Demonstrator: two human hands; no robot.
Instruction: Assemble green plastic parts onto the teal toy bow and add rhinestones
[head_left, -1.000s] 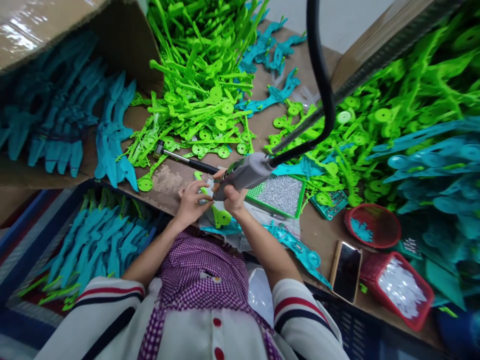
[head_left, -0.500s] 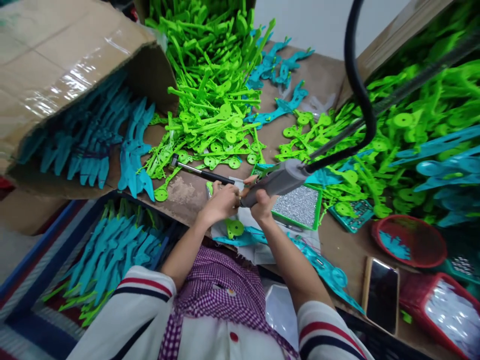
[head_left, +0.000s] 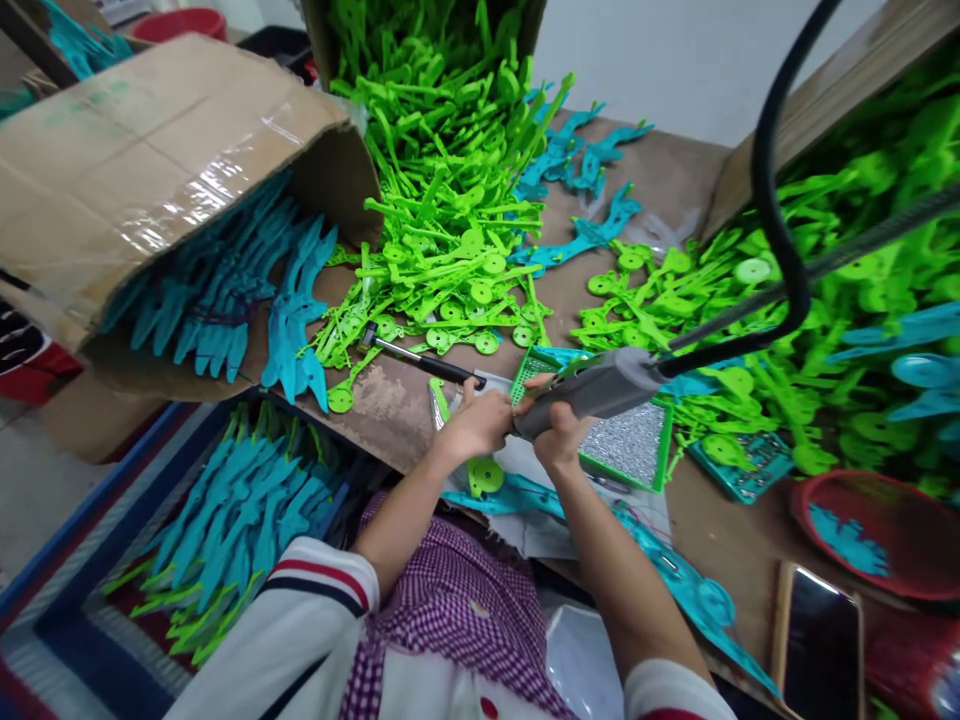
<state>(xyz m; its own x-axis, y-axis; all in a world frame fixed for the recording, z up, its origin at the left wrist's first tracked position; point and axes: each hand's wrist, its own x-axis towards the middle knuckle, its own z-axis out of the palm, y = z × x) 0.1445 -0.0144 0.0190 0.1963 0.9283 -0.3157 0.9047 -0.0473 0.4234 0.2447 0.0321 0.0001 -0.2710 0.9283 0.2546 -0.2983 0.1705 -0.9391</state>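
My right hand (head_left: 561,440) is closed around a grey powered screwdriver (head_left: 600,388) whose black hose (head_left: 780,210) loops up to the right. Its tip points left and down at a green plastic part (head_left: 480,470) lying at the near table edge. My left hand (head_left: 476,422) presses on that part right beside the tool tip; its fingers are curled over it. A green tray of small silver screws (head_left: 630,440) lies just right of both hands.
A small hammer (head_left: 416,358) lies left of my hands. Piles of green parts (head_left: 450,200) and teal parts (head_left: 225,280) cover the table; a cardboard box (head_left: 150,160) lies tipped at left. A crate of teal parts (head_left: 232,510), a red basket (head_left: 877,530) and a phone (head_left: 817,640) are nearby.
The view has swung up and left, so everything has slid right and down in frame. Both hands stay together on the green part with the screwdriver.
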